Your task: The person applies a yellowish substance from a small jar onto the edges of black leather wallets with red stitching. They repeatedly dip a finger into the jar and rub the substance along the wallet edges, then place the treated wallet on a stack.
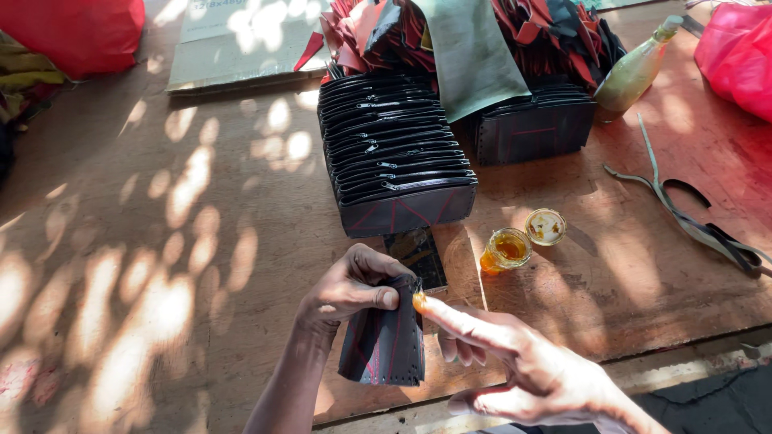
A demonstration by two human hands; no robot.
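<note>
My left hand (350, 289) pinches a small black stitched pouch piece (384, 341) with red lines, holding it upright over the wooden board (241, 241). My right hand (515, 362) points its forefinger at the pouch's top edge; the fingertip carries a dab of amber glue. An open little glue jar (507, 247) stands just beyond my right hand, its lid (545, 227) lying beside it. A flat black piece (418, 255) lies on the board behind the pouch.
A row of stacked black zippered pouches (390, 153) stands at the centre back, a second stack (535, 124) to its right, red and black scraps (450, 32) behind. A yellowish bottle (635, 68), dark straps (691, 217), red bags (736, 56) and cardboard (241, 40) surround them.
</note>
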